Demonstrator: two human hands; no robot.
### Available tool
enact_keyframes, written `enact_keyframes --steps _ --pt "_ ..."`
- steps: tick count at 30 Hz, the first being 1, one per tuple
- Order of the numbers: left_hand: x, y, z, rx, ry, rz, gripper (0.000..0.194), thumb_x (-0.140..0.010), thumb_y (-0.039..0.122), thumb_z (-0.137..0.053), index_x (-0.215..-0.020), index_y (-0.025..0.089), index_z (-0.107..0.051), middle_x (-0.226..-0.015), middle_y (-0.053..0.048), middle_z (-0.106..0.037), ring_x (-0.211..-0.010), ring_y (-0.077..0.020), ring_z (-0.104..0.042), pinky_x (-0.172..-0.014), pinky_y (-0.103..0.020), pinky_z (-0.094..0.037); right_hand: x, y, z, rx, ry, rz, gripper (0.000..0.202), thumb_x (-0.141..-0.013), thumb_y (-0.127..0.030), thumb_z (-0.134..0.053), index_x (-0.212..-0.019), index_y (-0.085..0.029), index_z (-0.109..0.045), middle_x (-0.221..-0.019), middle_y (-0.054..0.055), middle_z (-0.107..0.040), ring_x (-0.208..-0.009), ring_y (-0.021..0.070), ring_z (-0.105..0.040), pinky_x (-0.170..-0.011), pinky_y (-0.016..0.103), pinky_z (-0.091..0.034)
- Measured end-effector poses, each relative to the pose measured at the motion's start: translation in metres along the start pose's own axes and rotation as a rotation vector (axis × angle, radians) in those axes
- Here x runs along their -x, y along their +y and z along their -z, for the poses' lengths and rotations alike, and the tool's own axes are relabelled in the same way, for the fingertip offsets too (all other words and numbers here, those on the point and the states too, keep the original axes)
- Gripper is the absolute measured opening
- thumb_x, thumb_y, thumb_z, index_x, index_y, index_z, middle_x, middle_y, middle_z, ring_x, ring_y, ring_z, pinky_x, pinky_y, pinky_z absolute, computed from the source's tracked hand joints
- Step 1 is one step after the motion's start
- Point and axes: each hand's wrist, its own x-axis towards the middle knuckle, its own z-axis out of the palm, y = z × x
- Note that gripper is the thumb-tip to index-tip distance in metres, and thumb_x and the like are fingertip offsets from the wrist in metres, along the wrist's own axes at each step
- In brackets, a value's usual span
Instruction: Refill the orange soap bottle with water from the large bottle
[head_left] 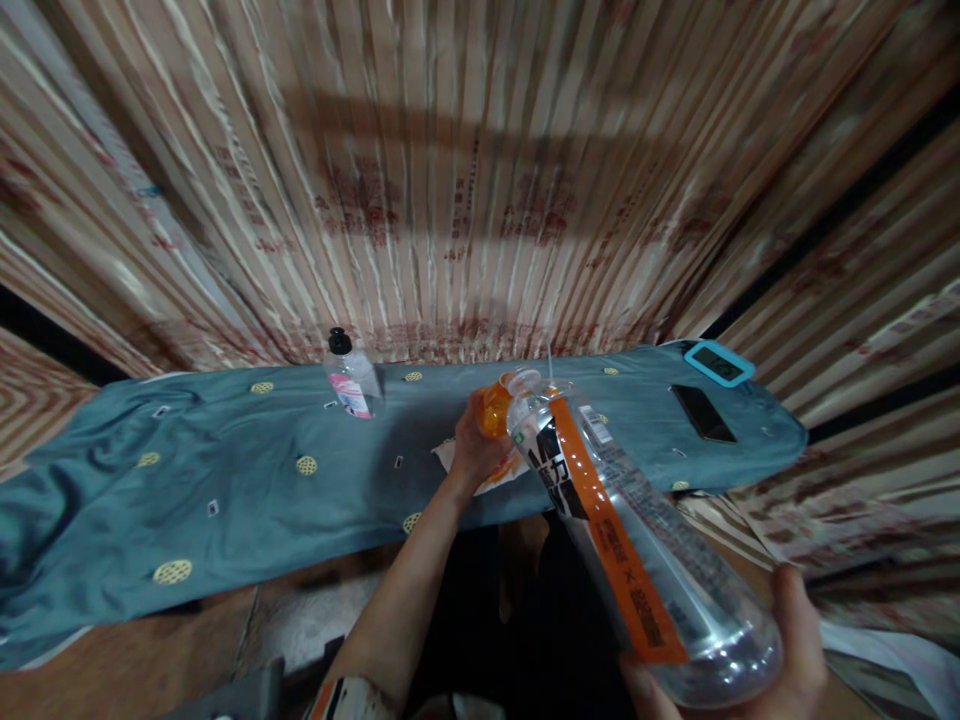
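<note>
My right hand (799, 660) grips the base of a large clear plastic bottle (697, 560) with an orange, white and black label. The bottle is tilted, its neck toward the upper left. At its mouth is an orange transparent container (495, 408), which my left hand (472, 445) is wrapped around. The two mouths are close together; I cannot tell whether they touch. Beneath my left hand lies a white and orange item (504, 478), partly hidden. How much liquid is in the large bottle is hard to make out.
On the blue-green cloth-covered table (247, 480) stands a clear bottle (352, 380) with a black cap and pink label. A dark phone (703, 414) and a light-blue framed device (718, 364) lie at the right. Patterned curtains (450, 200) hang behind and at both sides.
</note>
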Motion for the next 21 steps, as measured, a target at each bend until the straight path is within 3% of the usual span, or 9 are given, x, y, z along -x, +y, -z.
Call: enact_keyframes --steps 4,9,11,14,17,21 --pt "-0.0004 0.001 0.0006 -0.004 -0.012 0.009 0.052 -0.065 0.011 -0.081 -0.112 0.023 -0.062 -0.106 -0.003 -0.076 -0.094 -0.0225 -0.074 -0.088 -0.037 -0.06 -0.0002 0.0005 -0.001 -0.012 0.003 -0.005 0.111 -0.068 -0.065 -0.086 -0.162 -0.028 -0.037 -0.13 0.013 -0.063 -0.149 0.0486 -0.036 -0.121 0.073 -0.021" --pt "-0.0002 0.0029 0.0009 -0.006 -0.014 0.023 0.051 -0.066 0.014 -0.083 -0.112 0.023 -0.062 -0.106 -0.004 -0.075 -0.095 -0.0236 -0.074 -0.089 -0.039 -0.06 0.0001 -0.002 -0.0011 -0.027 -0.003 -0.022 0.112 -0.067 -0.064 -0.087 -0.162 -0.03 -0.037 -0.153 0.013 -0.052 -0.152 0.0491 -0.032 -0.122 0.071 -0.018" --pt "0.0 0.0024 0.0008 -0.003 -0.013 0.019 0.052 -0.065 0.015 -0.084 -0.112 0.023 -0.062 -0.106 -0.004 -0.075 -0.095 -0.0238 -0.074 -0.089 -0.039 -0.06 0.0 -0.0034 -0.0007 -0.015 -0.005 -0.031 0.113 -0.068 -0.064 -0.087 -0.162 -0.03 -0.036 -0.158 0.013 -0.048 -0.151 0.0484 -0.035 -0.121 0.068 -0.024" --pt "-0.0002 0.0011 0.0003 -0.002 -0.016 0.011 0.052 -0.065 0.014 -0.083 -0.112 0.024 -0.062 -0.105 -0.002 -0.075 -0.093 -0.0228 -0.074 -0.087 -0.038 -0.061 -0.0009 -0.005 0.0005 0.011 -0.013 -0.025 0.113 -0.068 -0.065 -0.086 -0.162 -0.028 -0.036 -0.151 0.013 -0.055 -0.148 0.046 -0.04 -0.104 0.056 -0.046" --pt "-0.0004 0.0004 0.0 -0.003 -0.008 0.0 0.054 -0.064 0.014 -0.083 -0.112 0.025 -0.062 -0.106 -0.003 -0.075 -0.095 -0.0236 -0.074 -0.088 -0.039 -0.061 -0.0028 -0.0048 0.0015 0.055 -0.011 0.008 0.112 -0.068 -0.066 -0.086 -0.162 -0.027 -0.037 -0.142 0.013 -0.06 -0.139 0.0432 -0.049 -0.085 0.046 -0.054" --pt "-0.0001 0.0006 0.0 0.004 -0.014 0.011 0.051 -0.066 0.018 -0.082 -0.113 0.024 -0.061 -0.107 -0.002 -0.076 -0.096 -0.0233 -0.074 -0.089 -0.039 -0.061 -0.0049 -0.0027 0.0012 0.041 -0.008 0.062 0.112 -0.068 -0.067 -0.085 -0.162 -0.028 -0.037 -0.132 0.012 -0.063 -0.144 0.0452 -0.043 -0.103 0.055 -0.045"
